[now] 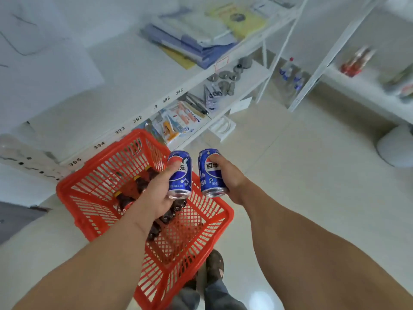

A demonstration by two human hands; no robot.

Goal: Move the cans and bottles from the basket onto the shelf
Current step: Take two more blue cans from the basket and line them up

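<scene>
A red plastic basket (93,182) sits on the floor below me, with dark cola bottles (143,186) lying inside it. My left hand (156,193) grips a blue Pepsi can (181,175) above the basket's right side. My right hand (228,177) grips a second blue Pepsi can (210,175) just to the right of the first, over the basket's rim. Both cans are upright and close together. A white shelf unit (223,70) with numbered labels stands behind the basket. Further right, another white shelf (357,86) holds red cans (355,63), blurred.
The near shelf carries folders, packets and metal parts. Water bottles (290,74) stand on the floor between the shelf frames. A white round object (395,146) sits at the right on the pale tiled floor. My foot in a sandal (214,262) is beside the basket.
</scene>
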